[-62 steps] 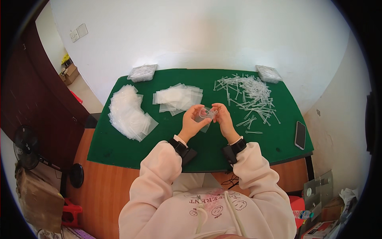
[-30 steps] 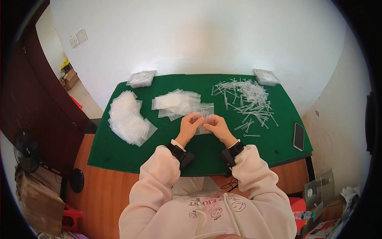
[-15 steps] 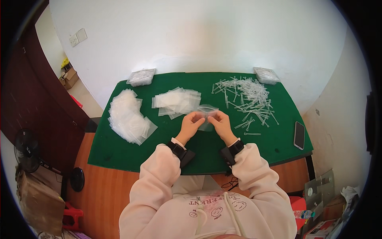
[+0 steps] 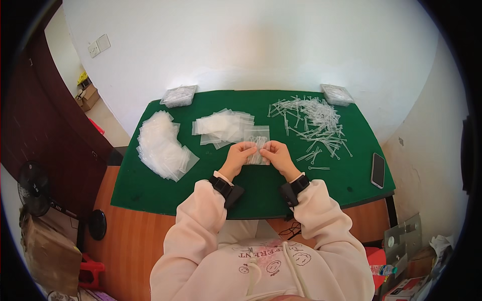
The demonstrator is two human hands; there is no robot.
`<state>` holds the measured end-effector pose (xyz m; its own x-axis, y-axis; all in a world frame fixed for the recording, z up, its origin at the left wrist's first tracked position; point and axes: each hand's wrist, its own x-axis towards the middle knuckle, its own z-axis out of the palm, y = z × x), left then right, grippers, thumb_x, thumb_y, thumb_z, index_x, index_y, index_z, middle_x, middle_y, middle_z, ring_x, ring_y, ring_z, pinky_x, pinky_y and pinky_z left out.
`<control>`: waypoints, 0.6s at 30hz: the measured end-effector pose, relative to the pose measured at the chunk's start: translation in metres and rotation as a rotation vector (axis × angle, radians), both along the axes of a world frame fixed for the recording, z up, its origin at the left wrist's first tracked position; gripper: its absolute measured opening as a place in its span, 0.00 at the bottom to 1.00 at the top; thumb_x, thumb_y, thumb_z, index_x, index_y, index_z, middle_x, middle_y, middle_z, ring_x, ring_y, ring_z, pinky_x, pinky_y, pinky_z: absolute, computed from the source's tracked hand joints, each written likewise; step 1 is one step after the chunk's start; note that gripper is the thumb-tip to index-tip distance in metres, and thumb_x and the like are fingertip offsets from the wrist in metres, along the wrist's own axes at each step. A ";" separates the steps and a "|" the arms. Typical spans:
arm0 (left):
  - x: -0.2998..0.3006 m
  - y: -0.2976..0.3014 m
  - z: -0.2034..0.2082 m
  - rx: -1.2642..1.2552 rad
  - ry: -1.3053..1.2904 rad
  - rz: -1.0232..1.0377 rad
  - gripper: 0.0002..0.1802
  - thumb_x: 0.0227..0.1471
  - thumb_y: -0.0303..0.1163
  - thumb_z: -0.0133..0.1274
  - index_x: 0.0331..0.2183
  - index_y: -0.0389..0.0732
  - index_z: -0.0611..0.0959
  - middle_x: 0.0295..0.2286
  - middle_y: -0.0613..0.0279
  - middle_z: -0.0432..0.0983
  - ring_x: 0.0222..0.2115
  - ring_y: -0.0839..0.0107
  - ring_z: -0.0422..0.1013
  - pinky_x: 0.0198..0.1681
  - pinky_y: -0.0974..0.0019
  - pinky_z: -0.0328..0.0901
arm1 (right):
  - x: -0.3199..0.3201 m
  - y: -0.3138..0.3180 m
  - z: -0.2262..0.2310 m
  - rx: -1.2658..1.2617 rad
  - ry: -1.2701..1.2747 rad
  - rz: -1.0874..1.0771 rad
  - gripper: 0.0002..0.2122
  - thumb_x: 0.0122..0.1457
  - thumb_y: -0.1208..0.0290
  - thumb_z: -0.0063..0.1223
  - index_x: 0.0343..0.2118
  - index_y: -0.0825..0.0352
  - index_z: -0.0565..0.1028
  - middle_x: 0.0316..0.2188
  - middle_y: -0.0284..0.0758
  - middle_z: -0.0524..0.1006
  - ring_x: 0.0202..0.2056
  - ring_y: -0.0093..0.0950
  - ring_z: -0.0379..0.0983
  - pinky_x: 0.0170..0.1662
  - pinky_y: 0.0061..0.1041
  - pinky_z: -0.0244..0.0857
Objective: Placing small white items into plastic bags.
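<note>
My left hand point(image 4: 239, 157) and my right hand point(image 4: 277, 155) hold one small clear plastic bag point(image 4: 257, 141) between them, just above the green table point(image 4: 261, 188). The bag holds some thin pale sticks. Fingers of both hands pinch its lower edge, the left hand at its left side and the right hand at its right. A loose stack of empty clear bags point(image 4: 221, 126) lies just beyond my left hand. A spread of thin white plastic sticks point(image 4: 314, 123) lies to the upper right of my right hand.
A large heap of clear bags point(image 4: 161, 146) lies at the table's left. Two small clear boxes stand at the far corners, one left point(image 4: 178, 95) and one right point(image 4: 337, 94). A dark phone point(image 4: 377, 170) lies near the right edge. A fan point(image 4: 36, 188) stands on the floor.
Both hands have kept the small bag between them and shifted it slightly; it now lies flatter and a little farther out over the table than a second ago.
</note>
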<state>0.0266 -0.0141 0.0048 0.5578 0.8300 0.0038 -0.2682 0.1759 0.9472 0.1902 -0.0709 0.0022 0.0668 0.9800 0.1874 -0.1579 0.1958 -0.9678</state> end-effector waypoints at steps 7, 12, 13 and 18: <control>0.002 0.000 -0.001 -0.041 -0.096 0.015 0.10 0.45 0.28 0.56 0.33 0.34 0.78 0.28 0.64 0.75 0.27 0.78 0.69 0.31 0.74 0.63 | -0.001 -0.001 0.003 -0.028 0.009 0.010 0.03 0.51 0.77 0.53 0.26 0.68 0.70 0.17 0.26 0.70 0.17 0.13 0.64 0.19 0.13 0.57; 0.000 0.002 -0.001 0.026 -0.031 -0.051 0.09 0.46 0.28 0.55 0.32 0.34 0.78 0.28 0.64 0.75 0.28 0.76 0.70 0.32 0.73 0.64 | -0.003 -0.004 0.007 0.006 -0.004 -0.008 0.03 0.52 0.75 0.52 0.25 0.67 0.71 0.17 0.25 0.69 0.16 0.13 0.62 0.19 0.12 0.56; 0.000 0.001 -0.001 0.026 -0.031 -0.051 0.09 0.46 0.28 0.55 0.32 0.34 0.78 0.28 0.64 0.75 0.28 0.76 0.70 0.32 0.73 0.64 | -0.003 -0.004 0.009 0.013 0.027 -0.050 0.04 0.53 0.74 0.52 0.25 0.67 0.71 0.17 0.25 0.68 0.16 0.13 0.61 0.19 0.12 0.55; 0.003 -0.003 -0.001 0.083 0.000 -0.078 0.09 0.47 0.28 0.54 0.32 0.34 0.79 0.28 0.65 0.75 0.26 0.78 0.69 0.31 0.75 0.63 | -0.002 -0.003 0.008 0.038 0.019 -0.081 0.05 0.53 0.72 0.51 0.24 0.67 0.71 0.15 0.24 0.68 0.15 0.12 0.60 0.18 0.12 0.53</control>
